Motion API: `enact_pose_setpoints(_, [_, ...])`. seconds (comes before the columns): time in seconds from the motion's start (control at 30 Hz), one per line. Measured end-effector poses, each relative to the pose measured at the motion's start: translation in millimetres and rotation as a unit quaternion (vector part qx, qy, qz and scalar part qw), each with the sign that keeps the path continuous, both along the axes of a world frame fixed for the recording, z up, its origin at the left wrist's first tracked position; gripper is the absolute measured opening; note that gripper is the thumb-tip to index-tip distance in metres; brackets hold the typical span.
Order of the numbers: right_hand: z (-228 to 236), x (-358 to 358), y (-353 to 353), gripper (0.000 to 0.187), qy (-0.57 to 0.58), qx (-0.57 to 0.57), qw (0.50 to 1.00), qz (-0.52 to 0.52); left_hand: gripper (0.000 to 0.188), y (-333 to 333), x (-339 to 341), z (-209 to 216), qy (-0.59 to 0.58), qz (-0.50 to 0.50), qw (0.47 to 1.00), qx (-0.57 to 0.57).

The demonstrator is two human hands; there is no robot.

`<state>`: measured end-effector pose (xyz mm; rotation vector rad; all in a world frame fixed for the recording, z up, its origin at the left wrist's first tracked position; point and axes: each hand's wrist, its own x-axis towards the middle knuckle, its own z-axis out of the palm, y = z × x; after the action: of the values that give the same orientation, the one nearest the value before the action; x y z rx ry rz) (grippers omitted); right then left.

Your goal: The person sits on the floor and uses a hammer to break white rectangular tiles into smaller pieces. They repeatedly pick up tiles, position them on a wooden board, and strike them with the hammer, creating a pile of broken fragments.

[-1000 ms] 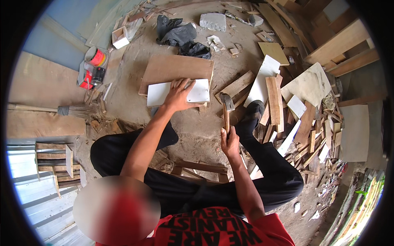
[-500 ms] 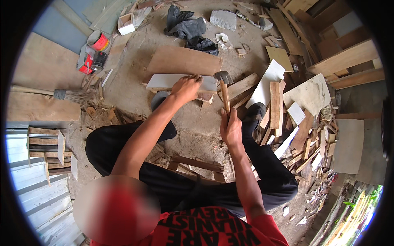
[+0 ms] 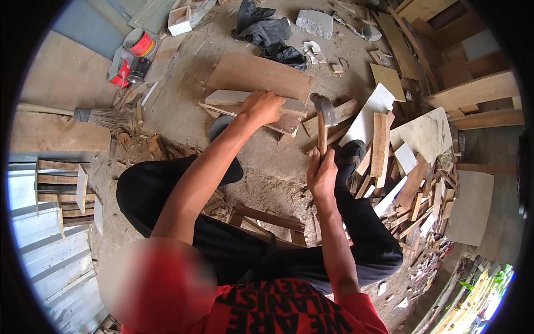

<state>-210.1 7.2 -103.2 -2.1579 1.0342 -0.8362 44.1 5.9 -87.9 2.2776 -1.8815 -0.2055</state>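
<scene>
My left hand [image 3: 262,107] is closed over a white-faced board [image 3: 227,97], gripping it near the middle. The board is tilted, so its white face shows as a narrow strip. Below it lies a bare wooden plank [image 3: 290,124], partly hidden by my hand and wrist. In my right hand [image 3: 322,173] is a hammer [image 3: 322,131], held by its wooden handle. Its metal head points up and away from me, just right of the boards and apart from them. A brown plywood sheet [image 3: 261,76] rests on the ground right behind the white-faced board.
Wood offcuts [image 3: 380,146] are heaped on the right, beside my foot. A small wooden frame [image 3: 267,219] lies between my legs. Paint cans [image 3: 139,43] and a broom [image 3: 103,116] stand at the left. Black plastic [image 3: 270,33] and a concrete chunk [image 3: 315,23] lie farther off.
The white-faced board has tipped, showing less of its white face and more of the wood below. My left hand has turned with it. The hammer has shifted slightly right and its head has turned.
</scene>
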Motion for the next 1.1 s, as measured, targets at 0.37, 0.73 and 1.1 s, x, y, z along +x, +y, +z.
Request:
enact_pose_setpoints(0.37, [-5,5,5,0.017,0.017,0.02,1.0,-0.016,0.035,1,0,-5,0.01,0.018,1.0,-0.01])
enact_pose_setpoints(0.73, [-18,5,-4,0.02,0.066,0.018,0.998,-0.017,0.037,0,-3,-5,0.013,0.027,0.999,0.015])
enact_pose_setpoints(1.1, [-21,5,-3,0.022,0.081,0.066,0.994,-0.01,0.022,4,-5,-11,0.038,0.033,0.999,-0.011])
